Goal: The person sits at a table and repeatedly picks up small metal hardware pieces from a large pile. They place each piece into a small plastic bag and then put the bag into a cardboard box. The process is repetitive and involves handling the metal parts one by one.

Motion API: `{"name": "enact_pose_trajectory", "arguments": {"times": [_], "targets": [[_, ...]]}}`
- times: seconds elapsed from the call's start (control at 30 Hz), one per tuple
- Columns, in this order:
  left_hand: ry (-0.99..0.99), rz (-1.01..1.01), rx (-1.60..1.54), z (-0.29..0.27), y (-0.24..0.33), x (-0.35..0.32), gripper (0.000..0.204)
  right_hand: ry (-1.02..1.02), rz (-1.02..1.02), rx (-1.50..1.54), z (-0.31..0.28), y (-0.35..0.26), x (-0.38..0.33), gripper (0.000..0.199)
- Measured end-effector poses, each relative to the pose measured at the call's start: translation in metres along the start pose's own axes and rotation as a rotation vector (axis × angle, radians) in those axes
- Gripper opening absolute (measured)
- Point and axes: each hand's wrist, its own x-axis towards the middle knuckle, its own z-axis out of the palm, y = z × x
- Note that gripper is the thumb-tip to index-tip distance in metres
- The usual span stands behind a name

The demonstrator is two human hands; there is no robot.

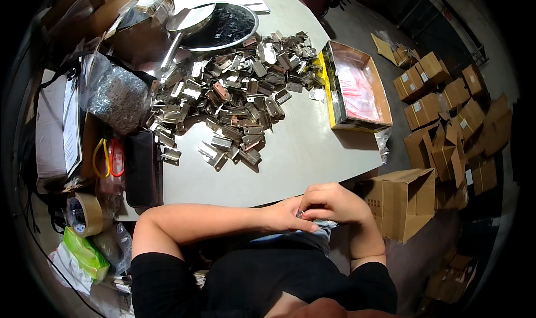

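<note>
At the table's near edge my two hands meet over my lap. My right hand [328, 201] is closed, its thumb and fingers pinching at a small dark metallic piece [300, 213]. My left hand [285, 216] is closed around the same piece from the other side, its thumb stretched below it. Most of the piece is hidden by the fingers, so its exact kind does not show. Beyond the hands, a heap of small bent metal brackets with holes [245, 97] spreads over the table, mostly silver, a few copper-toned.
A steel bowl of small dark parts [234, 25] holds a metal scoop [190, 19] behind the heap. On the right stands an open box of clear bags [357, 89]. Left are a black case [141, 170], scissors [116, 159] and tape [86, 213]. Cartons [393, 201] crowd the floor.
</note>
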Motion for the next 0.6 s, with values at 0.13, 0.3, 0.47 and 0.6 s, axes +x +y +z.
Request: {"name": "enact_pose_trajectory", "arguments": {"times": [0.13, 0.3, 0.47, 0.6], "targets": [[0.023, -0.004, 0.127, 0.003, 0.003, -0.004, 0.049, 0.088, 0.096, -0.007, -0.018, 0.008, 0.033, 0.015], [-0.098, -0.053, 0.330, 0.001, 0.003, -0.003, 0.053, 0.345, -0.032, -0.211, 0.027, 0.003, 0.107, 0.018], [-0.132, -0.011, 0.407, 0.001, 0.004, -0.004, 0.050, 0.431, -0.114, -0.524, 0.044, 0.020, 0.114, 0.017], [-0.083, 0.029, 0.484, 0.002, 0.005, -0.004, 0.049, 0.472, -0.030, -0.322, 0.030, 0.033, 0.073, 0.012]]}}
